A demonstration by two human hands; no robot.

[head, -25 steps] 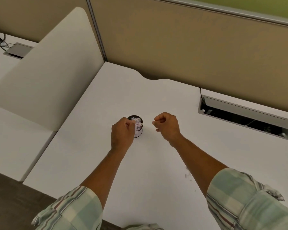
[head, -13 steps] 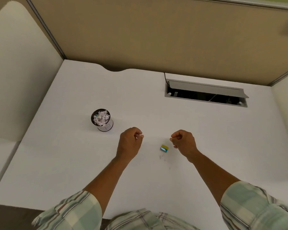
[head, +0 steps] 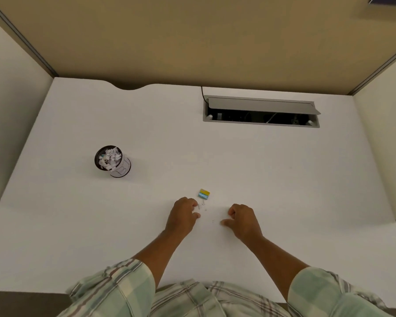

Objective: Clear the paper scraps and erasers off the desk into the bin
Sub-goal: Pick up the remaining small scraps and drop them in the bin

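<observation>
A small round bin (head: pixel 121 168) stuffed with white paper scraps stands on the white desk (head: pixel 284 191) at the left. A yellow and blue eraser (head: pixel 204 194) lies near the desk's middle. A few tiny paper scraps (head: pixel 201 205) are scattered just below it. My left hand (head: pixel 183 216) rests beside those scraps with its fingers curled, its fingertips close to them. My right hand (head: pixel 242 219) sits to the right of the scraps, fingers curled and thumb out. I see nothing held in either hand.
An open cable hatch (head: pixel 261 112) with a grey lid is set into the desk at the back right. Tan partition walls (head: pixel 192 42) close off the back, and white panels stand at both sides.
My view has swung right, away from the bin. Both hands have moved from beside the bin down to the eraser and small scraps near the desk's middle.
</observation>
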